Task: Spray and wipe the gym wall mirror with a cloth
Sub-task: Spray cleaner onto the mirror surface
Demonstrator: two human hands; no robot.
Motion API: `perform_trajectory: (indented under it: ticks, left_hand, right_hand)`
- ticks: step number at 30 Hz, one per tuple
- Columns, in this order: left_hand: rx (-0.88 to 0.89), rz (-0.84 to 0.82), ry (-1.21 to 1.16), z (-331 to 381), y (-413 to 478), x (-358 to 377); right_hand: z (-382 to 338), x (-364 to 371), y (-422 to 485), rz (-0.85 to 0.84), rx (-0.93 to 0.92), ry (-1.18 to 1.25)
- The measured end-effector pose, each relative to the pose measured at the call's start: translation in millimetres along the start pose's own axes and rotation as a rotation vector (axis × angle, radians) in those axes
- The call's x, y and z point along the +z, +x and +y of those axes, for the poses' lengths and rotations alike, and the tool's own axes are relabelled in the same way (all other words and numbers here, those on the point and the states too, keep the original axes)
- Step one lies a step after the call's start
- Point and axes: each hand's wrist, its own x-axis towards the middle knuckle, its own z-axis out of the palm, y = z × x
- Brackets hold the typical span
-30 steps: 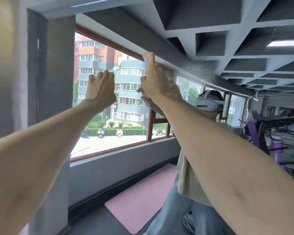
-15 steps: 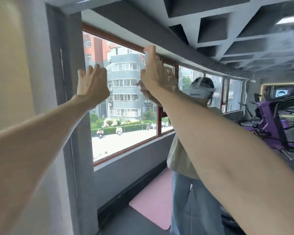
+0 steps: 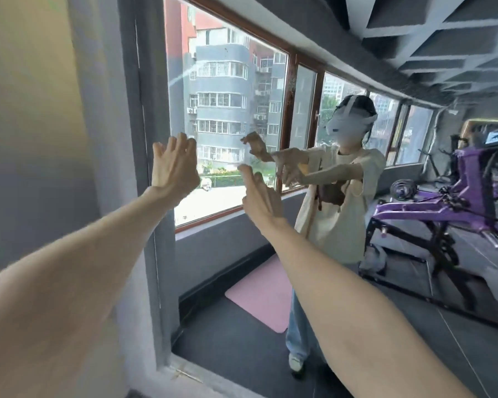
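Two grips are raised before the mirror point(image 3: 227, 110), which fills the centre and right of frame beside a grey edge strip point(image 3: 144, 168).
- Left grip point(image 3: 174, 165): fingers spread and loosely straight, holding nothing.
- Right grip point(image 3: 258, 196): seen edge-on, fingers extended, holding nothing.
- Glass: one pale diagonal streak point(image 3: 184, 73) upper left. It reflects windows, a person, a pink mat point(image 3: 259, 297) and a purple machine point(image 3: 443, 202).
- Both palms face away from me, so I cannot tell whether they touch the glass.

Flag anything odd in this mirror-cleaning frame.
A pale diagonal streak crosses the upper left of the mirror, likely an unwiped smear. Also, neither the left hand nor the right hand visibly holds a cloth or spray bottle; both are raised with fingers extended.
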Motion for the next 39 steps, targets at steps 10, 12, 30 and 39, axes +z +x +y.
perform_trajectory:
  ticks: [10,12,30,39]
  left_hand:
    - [0.206,-0.219,-0.041,66,-95,55]
    - [0.246,-0.239,-0.059,86,-104,59]
    - [0.479,-0.153,-0.162,263,-96,30]
    - [0.561,-0.102,-0.227,376,-92,-14]
  right_hand:
    - [80,36,-140,-0.136,0.275,0.027]
    - [99,29,-156,-0.111,0.365,0.018]
    - [232,-83,-234,0.343,0.821,0.039]
    - [307,-158,-271,0.605,1.123,0.220]
